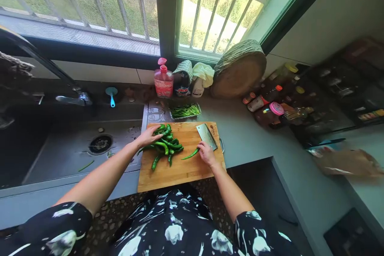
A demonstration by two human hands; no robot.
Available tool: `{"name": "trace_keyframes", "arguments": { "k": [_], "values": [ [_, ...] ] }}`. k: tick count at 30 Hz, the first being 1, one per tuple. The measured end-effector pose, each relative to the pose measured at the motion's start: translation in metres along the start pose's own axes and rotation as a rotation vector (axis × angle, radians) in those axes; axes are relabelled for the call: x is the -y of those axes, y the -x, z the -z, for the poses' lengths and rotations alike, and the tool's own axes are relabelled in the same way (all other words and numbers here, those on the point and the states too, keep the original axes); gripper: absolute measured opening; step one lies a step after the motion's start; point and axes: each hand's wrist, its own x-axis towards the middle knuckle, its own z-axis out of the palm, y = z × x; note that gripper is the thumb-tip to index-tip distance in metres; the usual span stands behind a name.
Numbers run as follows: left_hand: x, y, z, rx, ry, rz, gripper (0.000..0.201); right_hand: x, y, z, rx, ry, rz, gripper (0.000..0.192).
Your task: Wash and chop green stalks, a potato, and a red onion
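cleaver (206,136) handle hidden by right hand (206,153)

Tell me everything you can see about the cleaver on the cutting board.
The cleaver has a broad, rectangular, grey metal blade with a small dark mark near its top. It lies on the right part of the wooden cutting board. The right hand covers its handle. A single green pepper lies by the blade's lower end.

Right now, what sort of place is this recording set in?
Most likely a home kitchen: a sink with a tap sits under a barred window, and green peppers and a cleaver lie on a wooden cutting board on the counter.
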Motion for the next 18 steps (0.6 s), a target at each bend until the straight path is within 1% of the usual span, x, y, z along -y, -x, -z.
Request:
{"name": "trace_keyframes", "arguments": {
  "k": [4,6,9,11,13,14,16,17,18],
  "values": [
    [-0.004,0.002,-0.002,-0.059,0.014,-0.015,0.084,0.000,-0.001,-0.009,0.084,0.067,0.027,0.039],
    [-0.011,0.005,-0.002,-0.102,0.008,-0.027,0.079,0.000,-0.004,-0.005,0.046,0.074,-0.013,0.040],
    [-0.024,0.022,0.001,-0.221,-0.017,0.013,0.071,-0.003,0.005,0.014,-0.071,0.033,-0.135,0.036],
    [-0.030,0.039,0.007,-0.344,-0.026,0.080,0.063,-0.004,0.016,0.031,-0.113,-0.022,-0.196,0.031],
    [-0.029,0.058,0.016,-0.484,-0.007,0.155,0.054,-0.002,0.026,0.043,-0.105,-0.082,-0.220,0.026],
    [-0.024,0.068,0.020,-0.560,0.015,0.203,0.050,0.001,0.028,0.047,-0.094,-0.108,-0.222,0.024],
    [-0.009,0.083,0.028,-0.683,0.026,0.367,0.044,0.011,0.026,0.049,-0.079,-0.150,-0.212,0.023],
    [-0.001,0.089,0.030,-0.701,-0.009,0.457,0.041,0.017,0.021,0.047,-0.072,-0.169,-0.196,0.022],
    [0.008,0.095,0.032,-0.689,-0.071,0.523,0.037,0.022,0.016,0.044,-0.065,-0.186,-0.170,0.022]
  ]
}}
